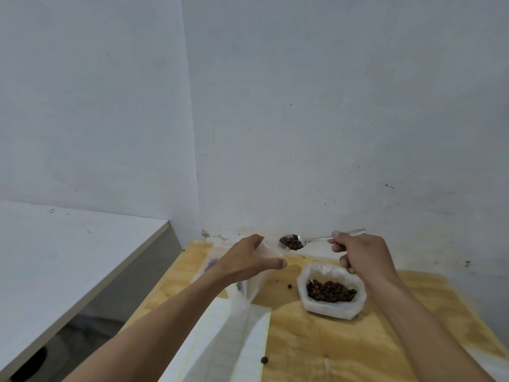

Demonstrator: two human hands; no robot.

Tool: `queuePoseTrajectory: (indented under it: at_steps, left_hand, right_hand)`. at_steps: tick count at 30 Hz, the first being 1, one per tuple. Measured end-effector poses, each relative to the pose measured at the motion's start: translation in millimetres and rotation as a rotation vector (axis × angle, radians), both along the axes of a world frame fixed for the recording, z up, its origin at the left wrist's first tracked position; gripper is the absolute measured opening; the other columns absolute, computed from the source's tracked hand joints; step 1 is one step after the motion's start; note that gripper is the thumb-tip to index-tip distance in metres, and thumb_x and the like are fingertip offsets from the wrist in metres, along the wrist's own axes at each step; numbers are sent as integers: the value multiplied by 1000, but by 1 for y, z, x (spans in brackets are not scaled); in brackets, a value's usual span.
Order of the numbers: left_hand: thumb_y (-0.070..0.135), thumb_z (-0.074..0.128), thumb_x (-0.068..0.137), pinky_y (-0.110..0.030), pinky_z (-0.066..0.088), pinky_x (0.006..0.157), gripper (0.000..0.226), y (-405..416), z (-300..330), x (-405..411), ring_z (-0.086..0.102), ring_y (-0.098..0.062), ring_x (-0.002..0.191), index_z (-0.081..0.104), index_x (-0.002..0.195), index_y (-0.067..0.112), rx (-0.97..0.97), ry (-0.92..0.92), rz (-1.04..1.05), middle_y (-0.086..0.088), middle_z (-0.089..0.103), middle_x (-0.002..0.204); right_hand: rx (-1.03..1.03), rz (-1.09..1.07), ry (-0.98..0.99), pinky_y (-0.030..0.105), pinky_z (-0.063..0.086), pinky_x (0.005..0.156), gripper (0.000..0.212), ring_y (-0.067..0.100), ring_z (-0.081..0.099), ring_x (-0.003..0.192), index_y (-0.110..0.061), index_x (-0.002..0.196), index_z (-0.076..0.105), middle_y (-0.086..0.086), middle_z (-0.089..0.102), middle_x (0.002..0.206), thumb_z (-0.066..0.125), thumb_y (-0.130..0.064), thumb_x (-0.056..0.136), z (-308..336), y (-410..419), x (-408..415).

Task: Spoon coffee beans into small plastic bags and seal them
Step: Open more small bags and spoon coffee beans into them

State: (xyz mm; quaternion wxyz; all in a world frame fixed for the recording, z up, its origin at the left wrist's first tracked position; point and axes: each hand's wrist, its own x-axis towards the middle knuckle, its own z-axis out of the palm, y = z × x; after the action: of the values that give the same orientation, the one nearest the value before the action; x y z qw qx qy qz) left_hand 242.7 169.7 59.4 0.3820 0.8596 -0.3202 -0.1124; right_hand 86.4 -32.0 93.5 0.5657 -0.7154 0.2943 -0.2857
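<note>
At the near edge of the wooden table [344, 340] there's a stack of empty bags [231, 346] with a stray bean [264, 360] beside it. Further back sits the open bag of coffee beans [330, 292]. The left hand [248, 260] pinches a small clear bag [249, 282] up, while the right hand [360, 255] grips a spoon [311, 240] loaded with beans, right by the bag's mouth.

Dark brown coffee beans [329, 291], silver spoon [316, 239], yellowish wooden table [358, 348]
</note>
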Motion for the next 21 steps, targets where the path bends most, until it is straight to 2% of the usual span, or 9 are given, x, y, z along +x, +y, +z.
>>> queuePoseTrajectory:
  at_steps: [3, 5, 7, 9, 13, 15, 17, 18, 21]
  left_hand:
    - [65, 80, 68, -19, 34, 62, 53, 2, -1, 3, 55, -1, 81, 53, 94, 28, -30, 28, 23, 18, 53, 90]
    - [62, 81, 70, -21, 32, 59, 61, 2, -2, 4, 57, -11, 79, 59, 104, 15, -48, 29, 29, 17, 48, 83]
    - [60, 82, 71, -23, 35, 61, 62, 1, -2, 5, 55, -8, 76, 61, 107, 14, -63, 29, 39, 14, 53, 84]
    - [59, 82, 72, -25, 37, 62, 52, -1, -3, 7, 54, -8, 74, 59, 98, 19, -81, 41, 40, 10, 56, 83]
    - [61, 82, 71, -26, 31, 58, 51, -3, -3, 8, 43, -7, 67, 47, 81, 26, -93, 32, 50, 11, 44, 76]
    - [66, 79, 69, -25, 31, 58, 56, -4, -3, 7, 47, -9, 71, 50, 89, 22, -83, 24, 53, 6, 46, 78]
    - [71, 77, 66, -25, 32, 60, 74, -6, -1, 6, 54, -18, 80, 58, 107, 12, -73, 20, 34, -6, 52, 86]
    - [73, 76, 65, -26, 32, 60, 79, -7, 0, 5, 53, -18, 79, 59, 110, 11, -67, 20, 27, -5, 51, 86]
    - [75, 76, 64, -30, 33, 61, 64, -13, 2, 1, 46, -12, 72, 53, 88, 20, -75, 22, -9, 6, 47, 82]
  right_hand:
    - [-87, 35, -32, 29, 46, 55, 29, 7, 54, 40, -12, 76, 78, -6, 75, 68, 69, -32, 95, -1, 10, 2]
    - [-199, 40, -26, 29, 48, 58, 34, 6, 56, 42, -15, 72, 76, -8, 74, 70, 67, -38, 95, 0, 14, 1]
    - [-302, 44, -32, 26, 48, 58, 33, 4, 58, 43, -22, 72, 75, -16, 73, 71, 66, -43, 96, 0, 17, -2]
    - [-344, 48, -62, 26, 49, 59, 27, 4, 58, 45, -29, 79, 77, -20, 72, 74, 65, -46, 96, 1, 18, -5]
    - [-368, -17, -73, 31, 52, 64, 30, 10, 62, 51, -27, 77, 77, -19, 73, 73, 64, -48, 95, 3, 10, -12]
    - [-379, -73, -50, 32, 50, 65, 35, 15, 65, 57, -23, 70, 74, -19, 72, 70, 65, -45, 96, 5, 2, -19]
    - [-401, -115, -26, 31, 48, 62, 35, 17, 66, 59, -22, 66, 73, -13, 72, 64, 66, -38, 96, 7, -8, -27]
    - [-427, -131, -2, 31, 47, 61, 35, 18, 66, 59, -22, 65, 72, -10, 72, 62, 66, -35, 96, 7, -12, -32]
    - [-530, -164, 109, 36, 51, 62, 35, 23, 67, 62, -19, 64, 73, 0, 73, 64, 65, -29, 95, 4, -27, -47]
